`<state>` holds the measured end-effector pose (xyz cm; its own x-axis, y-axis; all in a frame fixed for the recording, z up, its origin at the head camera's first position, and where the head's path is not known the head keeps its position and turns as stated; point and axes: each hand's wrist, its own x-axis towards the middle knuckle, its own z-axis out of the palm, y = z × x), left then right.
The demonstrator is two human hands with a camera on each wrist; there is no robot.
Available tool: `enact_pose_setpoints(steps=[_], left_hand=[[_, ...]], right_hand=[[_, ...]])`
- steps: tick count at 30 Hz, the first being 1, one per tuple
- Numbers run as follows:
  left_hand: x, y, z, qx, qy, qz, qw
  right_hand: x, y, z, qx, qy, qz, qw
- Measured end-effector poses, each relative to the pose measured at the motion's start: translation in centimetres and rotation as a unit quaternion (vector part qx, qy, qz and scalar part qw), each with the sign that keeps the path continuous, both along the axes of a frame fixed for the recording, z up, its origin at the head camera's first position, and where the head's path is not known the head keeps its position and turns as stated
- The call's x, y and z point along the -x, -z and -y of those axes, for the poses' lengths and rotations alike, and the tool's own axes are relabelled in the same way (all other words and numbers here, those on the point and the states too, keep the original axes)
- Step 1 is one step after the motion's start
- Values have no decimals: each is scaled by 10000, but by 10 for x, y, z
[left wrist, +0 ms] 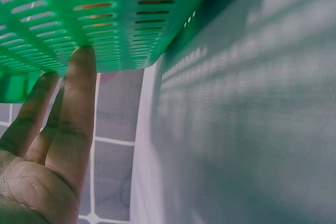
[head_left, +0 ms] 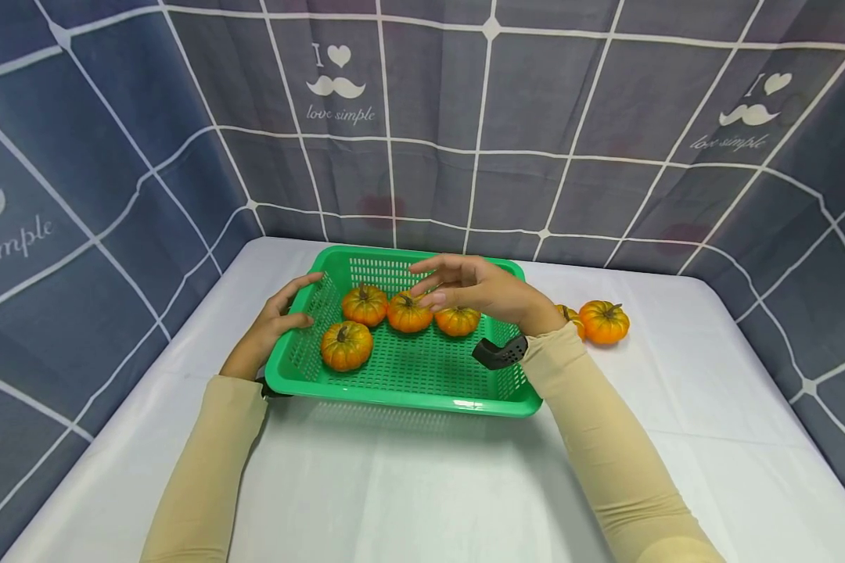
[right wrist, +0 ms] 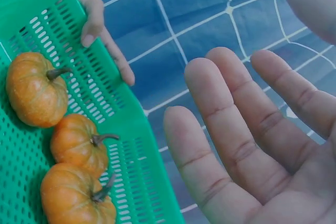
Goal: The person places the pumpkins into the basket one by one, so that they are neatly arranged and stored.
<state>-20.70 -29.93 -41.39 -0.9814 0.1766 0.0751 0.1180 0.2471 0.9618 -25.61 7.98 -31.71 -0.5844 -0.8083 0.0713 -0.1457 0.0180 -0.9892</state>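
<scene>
Against the left end of the green plastic basket [head_left: 408,397], my left hand [head_left: 271,324] holds the rim, thumb and a finger over the edge. In the left wrist view, other fingers [left wrist: 79,93] of that hand touch the basket's slotted outer side [left wrist: 121,30]. Several small orange pumpkins lie inside, among them a front-left pumpkin [head_left: 346,346] and a back-left one [head_left: 364,304]. Above the middle pumpkin [head_left: 408,314] and the right one [head_left: 458,321] hovers my right hand [head_left: 482,289]. Its fingers are spread and relaxed, with nothing in them, as the right wrist view confirms.
Two more pumpkins sit on the white tablecloth [head_left: 676,375] right of the basket: one in plain sight [head_left: 604,322], its neighbour [head_left: 569,314] partly hidden by the right forearm. A grey checked curtain [head_left: 429,180] hangs behind the table and along both sides.
</scene>
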Motion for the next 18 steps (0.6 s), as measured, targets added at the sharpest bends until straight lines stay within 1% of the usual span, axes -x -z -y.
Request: enact_pose_setpoints(steps=[4, 7, 14, 18], left_hand=[[0, 0, 0, -102, 21, 27, 9999], [-1, 0, 0, -178, 31, 47, 9998], [0, 0, 0, -125, 38, 19, 9999], [0, 1, -1, -163, 48, 21, 9999]], right_hand=[[2, 0, -10, 96, 153, -20, 9998], [3, 0, -19, 239, 168, -32, 9996], [4, 2, -40, 502, 145, -84, 9986], [4, 2, -53, 492, 260, -120, 9984]])
